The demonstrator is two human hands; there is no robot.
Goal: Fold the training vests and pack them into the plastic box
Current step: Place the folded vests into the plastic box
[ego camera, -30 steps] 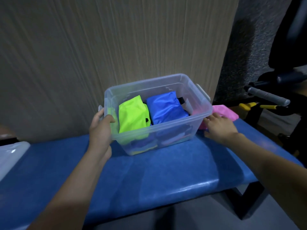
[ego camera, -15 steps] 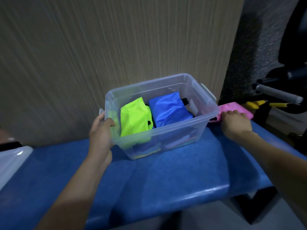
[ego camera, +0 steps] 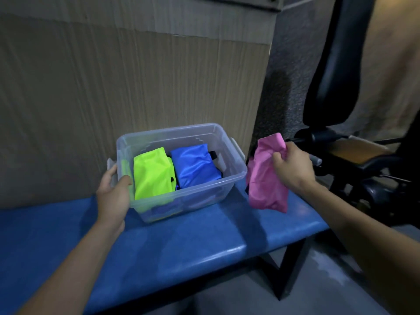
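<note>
The right hand (ego camera: 293, 170) holds the pink vest (ego camera: 267, 176) in a pinching grip, hanging lengthwise just right of the clear plastic box (ego camera: 234, 177), whose left rim the left hand (ego camera: 113, 194) grips, steadying it on the blue worktop (ego camera: 181, 246).

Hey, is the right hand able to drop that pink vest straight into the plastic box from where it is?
Probably yes. The right hand grips the pink vest just beside the plastic box, which has no lid on, and the left hand holds its far side.

Clear plastic box (ego camera: 229, 185) sits on blue padded bench (ego camera: 159, 246), far side. Neon-yellow folded vest (ego camera: 152, 176) inside left, blue folded vest (ego camera: 195, 167) inside right. Pink vest (ego camera: 266, 178) just right of box.
</note>
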